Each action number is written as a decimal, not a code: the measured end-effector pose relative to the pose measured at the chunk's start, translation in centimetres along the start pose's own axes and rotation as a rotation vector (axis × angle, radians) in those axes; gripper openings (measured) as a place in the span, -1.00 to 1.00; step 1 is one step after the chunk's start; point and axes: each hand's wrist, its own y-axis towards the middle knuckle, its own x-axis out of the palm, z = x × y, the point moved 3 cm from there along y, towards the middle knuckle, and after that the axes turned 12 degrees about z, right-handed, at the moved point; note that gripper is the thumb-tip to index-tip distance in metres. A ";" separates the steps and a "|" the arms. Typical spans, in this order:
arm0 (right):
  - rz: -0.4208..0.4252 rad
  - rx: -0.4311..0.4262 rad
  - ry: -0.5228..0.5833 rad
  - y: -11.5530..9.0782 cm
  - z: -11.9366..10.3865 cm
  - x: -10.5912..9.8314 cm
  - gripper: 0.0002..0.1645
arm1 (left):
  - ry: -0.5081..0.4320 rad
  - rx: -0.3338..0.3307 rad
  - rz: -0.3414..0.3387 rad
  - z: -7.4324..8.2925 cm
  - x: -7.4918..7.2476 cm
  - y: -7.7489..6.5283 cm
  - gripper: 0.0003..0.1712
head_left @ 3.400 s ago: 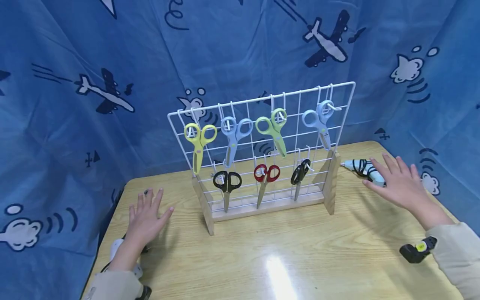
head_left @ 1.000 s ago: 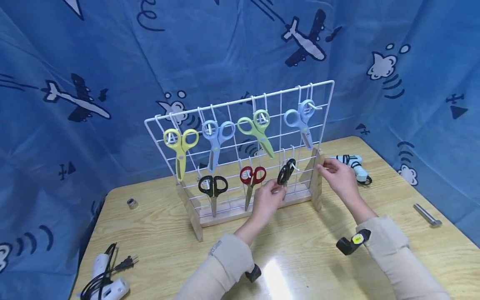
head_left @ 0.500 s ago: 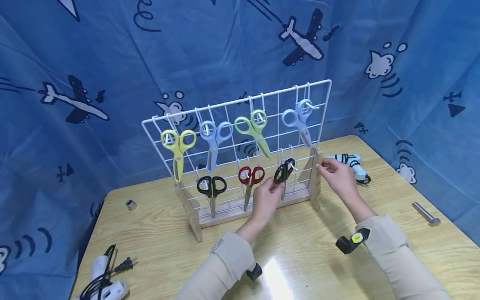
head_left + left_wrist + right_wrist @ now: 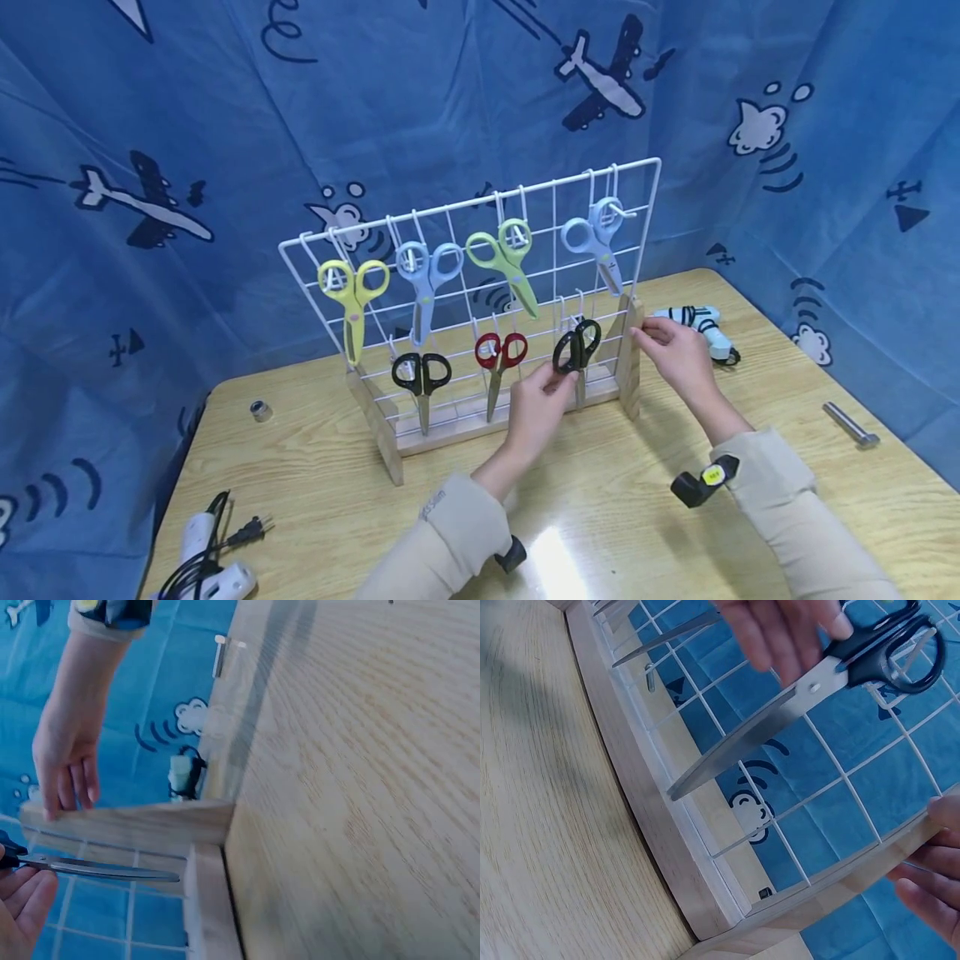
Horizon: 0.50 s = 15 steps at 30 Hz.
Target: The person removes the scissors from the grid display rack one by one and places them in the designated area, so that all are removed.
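A white wire rack (image 4: 453, 207) on wooden feet holds several scissors on hooks. My left hand (image 4: 537, 410) pinches the black-handled scissors (image 4: 576, 347) at the lower right, just below the handles; their blade (image 4: 742, 746) points down. One handle loop still surrounds a hook in the right wrist view. My right hand (image 4: 681, 357) grips the rack's right wooden upright (image 4: 632, 360), thumb on one side and fingers on the other. Left of the held pair hang red-handled scissors (image 4: 501, 353) and another black pair (image 4: 422, 375).
Yellow scissors (image 4: 354, 292), green scissors (image 4: 504, 254) and two blue pairs hang in the top row. A light-blue glue gun (image 4: 708, 327) lies behind my right hand. A metal bolt (image 4: 851, 425), small metal cylinder (image 4: 260, 410) and corded white power strip (image 4: 228, 581) lie on the table.
Both hands, spread above the table at first, have moved to the rack; the left took the black scissors, the right the upright. The scissors' handles have since turned and shifted slightly right.
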 end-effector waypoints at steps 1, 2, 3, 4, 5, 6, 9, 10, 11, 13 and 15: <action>-0.010 0.003 0.006 -0.1 -0.3 -0.2 -0.42 | -0.021 0.011 -0.010 0.4 0.0 -0.2 -0.80; -0.024 0.000 0.027 -0.1 -0.4 -0.3 -0.43 | -0.036 0.031 -0.022 0.7 -0.1 -0.4 -0.79; -0.024 0.000 0.026 -0.1 -0.4 -0.3 -0.43 | -0.041 0.050 -0.034 1.1 -0.1 -0.5 -0.78; -0.011 -0.002 0.014 0.0 -0.3 -0.3 -0.44 | -0.047 0.066 -0.049 1.5 -0.2 -0.8 -0.77; -0.001 -0.002 0.003 0.0 -0.2 -0.2 -0.44 | -0.055 0.080 -0.064 1.9 -0.3 -1.0 -0.77; -0.005 -0.010 -0.007 0.0 -0.1 -0.1 -0.43 | -0.058 0.095 -0.081 2.3 -0.4 -1.3 -0.77; -0.012 -0.020 -0.028 0.2 0.3 0.1 -0.42 | -0.052 0.113 -0.137 4.1 -1.0 -2.3 -0.79; -0.009 -0.015 -0.019 0.3 0.4 0.2 -0.43 | -0.063 0.094 -0.162 4.5 -1.2 -2.7 -0.79; -0.024 -0.013 -0.012 0.3 0.6 0.2 -0.42 | -0.074 0.067 -0.189 4.9 -1.3 -3.0 -0.80; -0.020 -0.015 -0.014 0.7 1.7 0.7 -0.42 | -0.116 -0.008 -0.244 5.2 -1.5 -3.9 -0.80; 0.017 -0.044 -0.036 1.2 3.5 1.5 -0.42 | -0.171 -0.121 -0.293 4.6 -1.3 -4.7 -0.79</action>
